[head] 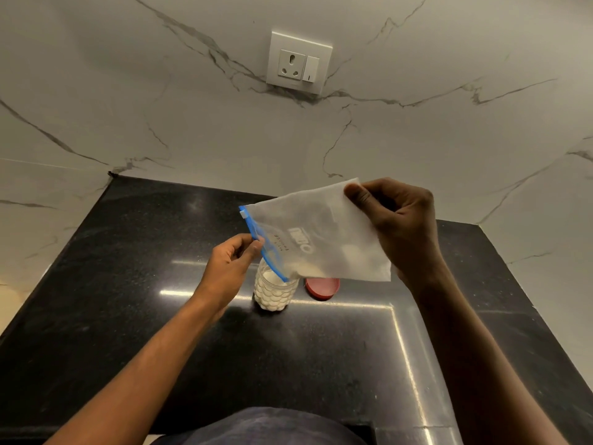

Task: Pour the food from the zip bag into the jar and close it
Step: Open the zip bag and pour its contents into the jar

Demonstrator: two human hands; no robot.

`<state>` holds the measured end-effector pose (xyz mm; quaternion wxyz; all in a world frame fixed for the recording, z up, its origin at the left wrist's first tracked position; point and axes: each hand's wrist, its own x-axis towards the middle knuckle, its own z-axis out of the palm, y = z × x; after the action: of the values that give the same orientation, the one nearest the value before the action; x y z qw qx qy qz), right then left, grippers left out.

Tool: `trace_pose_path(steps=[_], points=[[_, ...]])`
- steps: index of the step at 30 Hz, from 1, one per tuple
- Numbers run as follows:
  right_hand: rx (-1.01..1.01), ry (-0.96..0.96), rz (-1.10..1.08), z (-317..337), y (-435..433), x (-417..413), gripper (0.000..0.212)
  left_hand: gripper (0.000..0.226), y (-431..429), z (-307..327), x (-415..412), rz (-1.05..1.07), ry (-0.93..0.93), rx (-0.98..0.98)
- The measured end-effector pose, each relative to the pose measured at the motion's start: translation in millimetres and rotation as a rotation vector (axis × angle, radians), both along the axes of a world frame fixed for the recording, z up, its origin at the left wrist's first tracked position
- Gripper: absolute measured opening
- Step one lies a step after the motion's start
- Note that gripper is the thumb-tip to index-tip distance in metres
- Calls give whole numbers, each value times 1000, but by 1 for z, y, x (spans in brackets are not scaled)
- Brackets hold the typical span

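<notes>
While our left hand (229, 268) pinches the limp zip bag (321, 236) at its blue seal and our right hand (398, 226) grips its bottom corner, we tip it over the jar (272, 293).

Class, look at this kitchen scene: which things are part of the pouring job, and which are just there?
Part of the job: zip bag, jar, red lid, left hand, right hand.

Just there: wall socket, black counter.
</notes>
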<state>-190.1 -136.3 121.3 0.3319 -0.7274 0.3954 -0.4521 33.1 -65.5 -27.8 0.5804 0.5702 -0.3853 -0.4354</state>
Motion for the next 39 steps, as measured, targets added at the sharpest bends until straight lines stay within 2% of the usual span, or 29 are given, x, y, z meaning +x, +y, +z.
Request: trace_pose_path(steps=[2, 4, 6, 8, 10, 12, 13, 15, 16, 17, 20, 22, 24, 27, 29, 30, 34, 36, 38, 39], points=[[28, -29, -3, 0, -3, -3, 15, 17, -1, -2, 2, -51, 112, 11], [74, -30, 30, -1, -4, -2, 15, 30, -4, -1, 4, -114, 197, 17], [114, -16, 57, -4, -4, -2, 16, 38, -8, 0, 4, -135, 223, 31], [151, -21, 83, -8, -7, -5, 17, 34, -13, 0, 4, -97, 238, 29], [195, 31, 142, -11, -11, -14, 29, 31, -17, -3, 5, -39, 277, 20], [300, 181, 179, -21, -11, -28, 53, 34, -18, -9, 6, 4, 308, 18], [360, 252, 190, -30, -8, -34, 55, 35, -18, -11, 7, 15, 319, 20], [419, 289, 160, -53, 0, -42, 31, 35, -16, -16, 7, 18, 342, 23], [388, 246, 94, -65, 4, -42, 16, 34, -15, -16, 6, 11, 350, 27], [337, 183, 40, -74, 6, -42, 11, 33, -14, -16, 5, 3, 353, 29], [209, 95, -76, -89, 8, -38, 28, 30, -12, -15, 2, -8, 353, 26], [183, 105, -89, -90, 9, -35, 21, 30, -12, -13, 3, -5, 356, 24], [173, 124, -59, -90, 9, -35, 24, 30, -11, -13, 5, 10, 353, 27], [128, 69, -49, -87, 8, -33, 15, 29, -10, -12, 6, 17, 349, 30], [68, 63, -103, -86, 6, -30, 28, 29, -11, -10, 4, 7, 350, 22], [62, 68, -119, -85, 5, -29, 28, 29, -11, -10, 3, 6, 352, 18], [118, 79, -22, -82, 3, -29, 16, 29, -9, -9, 3, 23, 367, 13], [95, 61, -15, -78, 2, -31, 4, 31, -8, -9, 2, 28, 366, 9], [91, 50, -28, -75, 0, -30, 14, 32, -8, -8, 1, 37, 351, 4], [113, 58, -20, -75, -3, -30, 10, 34, -9, -8, 0, 41, 348, 4]])
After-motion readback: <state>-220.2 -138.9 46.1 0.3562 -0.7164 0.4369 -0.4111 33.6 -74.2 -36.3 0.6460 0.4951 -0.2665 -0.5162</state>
